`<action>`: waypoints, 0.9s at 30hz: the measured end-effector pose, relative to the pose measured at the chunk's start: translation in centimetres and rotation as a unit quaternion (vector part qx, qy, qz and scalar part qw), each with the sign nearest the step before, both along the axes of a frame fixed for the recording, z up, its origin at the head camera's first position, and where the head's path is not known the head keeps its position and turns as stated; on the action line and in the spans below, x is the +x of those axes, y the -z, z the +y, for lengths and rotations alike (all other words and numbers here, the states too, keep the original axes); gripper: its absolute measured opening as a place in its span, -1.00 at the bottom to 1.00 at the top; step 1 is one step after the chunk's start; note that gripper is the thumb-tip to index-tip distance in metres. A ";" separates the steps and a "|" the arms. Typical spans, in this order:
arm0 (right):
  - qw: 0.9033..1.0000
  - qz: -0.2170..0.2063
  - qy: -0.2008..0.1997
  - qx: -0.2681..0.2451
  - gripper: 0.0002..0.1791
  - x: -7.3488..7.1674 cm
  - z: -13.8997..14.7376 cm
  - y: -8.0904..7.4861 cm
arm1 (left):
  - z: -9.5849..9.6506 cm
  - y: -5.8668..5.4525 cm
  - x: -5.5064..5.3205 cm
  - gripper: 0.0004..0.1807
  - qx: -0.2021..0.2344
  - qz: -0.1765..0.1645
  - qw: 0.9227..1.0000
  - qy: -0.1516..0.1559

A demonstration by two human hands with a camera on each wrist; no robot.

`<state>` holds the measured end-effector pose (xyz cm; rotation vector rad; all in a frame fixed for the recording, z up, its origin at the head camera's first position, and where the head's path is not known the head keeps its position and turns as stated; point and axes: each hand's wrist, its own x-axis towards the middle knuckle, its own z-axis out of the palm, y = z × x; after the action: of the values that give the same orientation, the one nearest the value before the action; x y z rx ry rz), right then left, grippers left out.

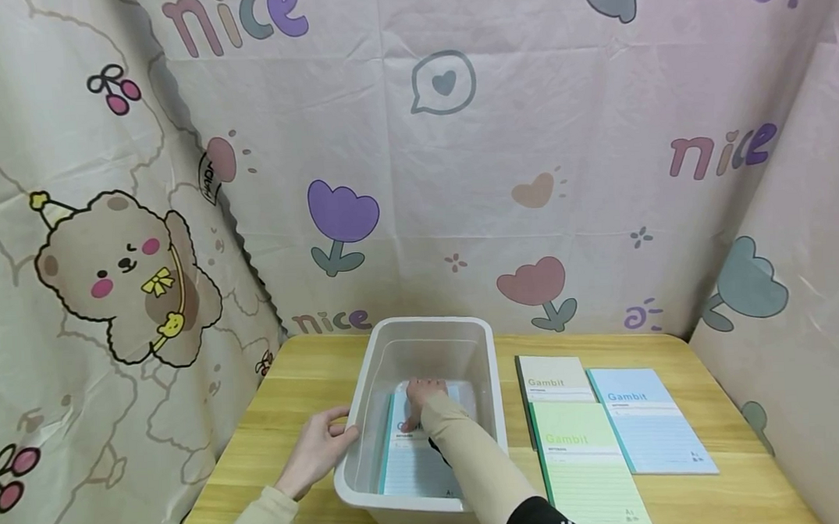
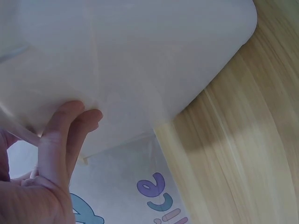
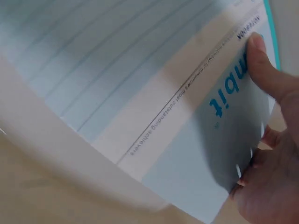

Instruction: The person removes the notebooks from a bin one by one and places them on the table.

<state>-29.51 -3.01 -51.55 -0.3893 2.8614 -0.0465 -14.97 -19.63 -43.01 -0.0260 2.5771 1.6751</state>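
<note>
A white plastic bin (image 1: 432, 322) stands on the wooden table. My left hand (image 1: 317, 449) grips its left rim; in the left wrist view, two fingers (image 2: 55, 147) lie against the bin wall. Inside the bin is a light blue Gambit notebook (image 1: 416, 467) with a teal spine. Reaching into the bin, my right hand (image 1: 424, 398) holds the notebook by its top edge. The right wrist view shows the thumb (image 3: 262, 65) on the cover and the other fingers at the edge, partly hidden behind it. Whether anything lies beneath this notebook cannot be told.
Right of the bin lie three more Gambit notebooks: a whitish one (image 1: 554, 373) with a dark spine, a green one (image 1: 586, 473) overlapping it, and a blue one (image 1: 655, 424). Printed curtains (image 1: 444, 175) hang behind the table (image 1: 258, 433) and along its sides.
</note>
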 end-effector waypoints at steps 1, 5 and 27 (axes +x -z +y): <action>1.000 -0.005 -0.001 -0.009 -0.17 0.0 0.1 -0.3 | 0.0 0.0 0.0 -0.48 0.000 0.001 1.000 0.001; 1.000 -0.021 -0.006 -0.019 -0.17 0.2 0.3 -1.4 | 0.0 0.0 0.0 -0.49 0.001 -0.001 1.000 0.003; 0.962 0.269 -0.033 0.015 -0.06 -1.7 1.4 -4.7 | 0.0 -0.1 0.0 -0.46 0.004 0.002 1.000 0.011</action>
<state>-31.20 -1.59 -46.83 -0.5638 3.3736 0.1378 -15.01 -19.58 -42.94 0.0073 2.5648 1.6789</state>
